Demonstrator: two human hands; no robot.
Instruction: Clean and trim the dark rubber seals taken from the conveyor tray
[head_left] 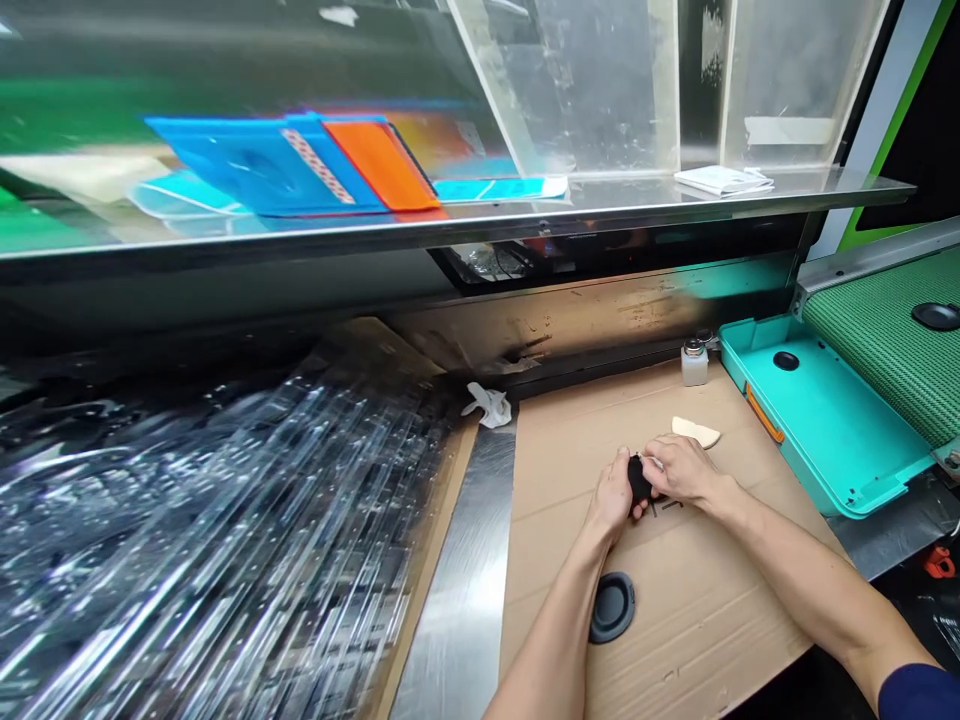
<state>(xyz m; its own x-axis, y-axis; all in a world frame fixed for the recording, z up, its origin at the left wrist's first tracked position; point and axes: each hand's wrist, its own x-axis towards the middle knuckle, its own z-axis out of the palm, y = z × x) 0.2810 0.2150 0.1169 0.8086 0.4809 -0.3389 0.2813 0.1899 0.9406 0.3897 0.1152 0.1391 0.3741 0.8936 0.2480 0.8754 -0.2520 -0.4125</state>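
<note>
Cardboard [562, 440] is serving as the surface under both of the person's hands. Over its middle, the left hand [615, 492] is grasping a small black piece [639, 480], its fingers curling around the left side and underneath. The right hand [679, 468] is closing on the same piece from the right, fingers bent and bunched at its edge; exactly how these fingertips are gripping, the view is not telling.

On the near part of the cardboard, a dark round cap [613, 607] is lying beside the left forearm. On its far right part, a cream wedge-shaped pad [696, 432] is resting just beyond the right hand, and a small bottle with a metallic top [694, 365] is standing upright near the far edge.

Right of the cardboard, a teal tray [847, 430] is holding a black disc [785, 360], and farther right a green conveyor belt [877, 310] is carrying a black round part [935, 316]. Left of the cardboard, a crumpled white item [491, 405] is lying by its far corner, and clear plastic packaging [300, 520] is spreading farther left.
</note>
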